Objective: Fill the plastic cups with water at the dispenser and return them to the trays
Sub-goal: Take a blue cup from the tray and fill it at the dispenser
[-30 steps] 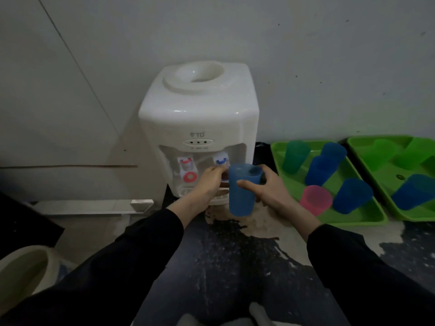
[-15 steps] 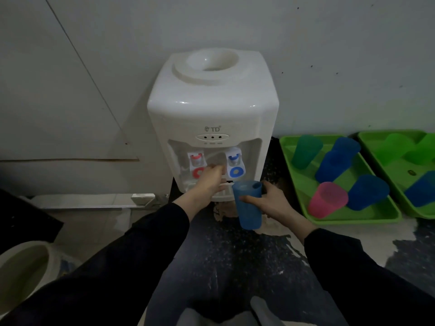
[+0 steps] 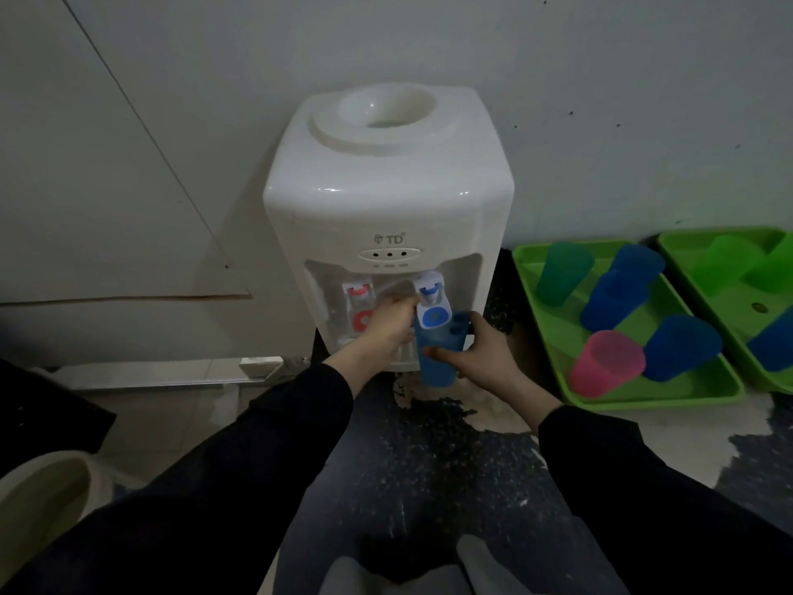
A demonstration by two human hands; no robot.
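The right hand [image 3: 485,358] grips the cup [image 3: 437,373] upright, mouth up under the blue tap [image 3: 433,311], which hides its rim. The left hand [image 3: 386,326] is at the tap, fingertips hidden, grip unclear.

A blue cup [image 3: 437,365] upright under the blue tap [image 3: 434,310] of the white dispenser [image 3: 388,199]; more cups [image 3: 607,363] in green trays [image 3: 652,400] to its right

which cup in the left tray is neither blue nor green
The pink cup, at the front of the left tray. The others in it are one green cup and three blue cups.
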